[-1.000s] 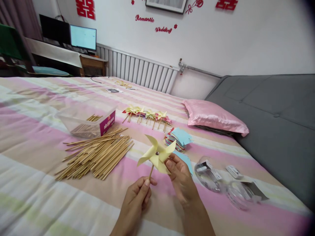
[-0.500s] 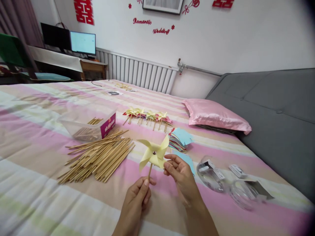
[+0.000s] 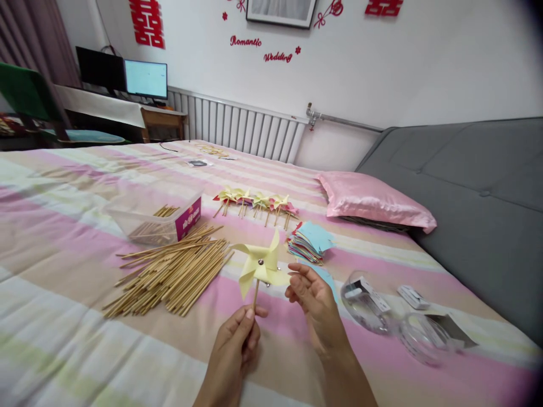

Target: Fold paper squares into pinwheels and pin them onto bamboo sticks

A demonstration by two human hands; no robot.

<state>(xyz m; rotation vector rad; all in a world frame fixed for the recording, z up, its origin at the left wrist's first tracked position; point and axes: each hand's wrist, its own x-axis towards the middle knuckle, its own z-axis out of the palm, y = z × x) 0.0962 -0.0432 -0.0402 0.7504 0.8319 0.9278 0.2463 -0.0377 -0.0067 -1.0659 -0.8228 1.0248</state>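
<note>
A pale yellow paper pinwheel (image 3: 259, 263) on a thin wooden stick stands upright in front of me, with a small round metal fastener at its centre. My left hand (image 3: 240, 336) pinches the lower stick between thumb and fingers. Close to the pinwheel's right blade is my right hand (image 3: 311, 299), its fingers slightly curled and parted with nothing gripped; whether a fingertip brushes the blade I cannot tell. Left of the hands lies a heap of wooden sticks (image 3: 178, 277). A stack of coloured paper pieces (image 3: 306, 246), light blue on top, sits behind my right hand.
Behind the heap is a clear plastic box (image 3: 144, 223) holding more sticks. Several pinwheels (image 3: 258, 200) lie in a row farther back. Clear round containers (image 3: 365, 302) stand at right, near a pink pillow (image 3: 373, 198) and grey headboard (image 3: 466, 181). Everything rests on a striped bedspread (image 3: 63, 339).
The pinwheel's blades have turned a little, and my right fingers have come off the right blade's edge. My left hand keeps its grip on the stick. The view has shifted slightly.
</note>
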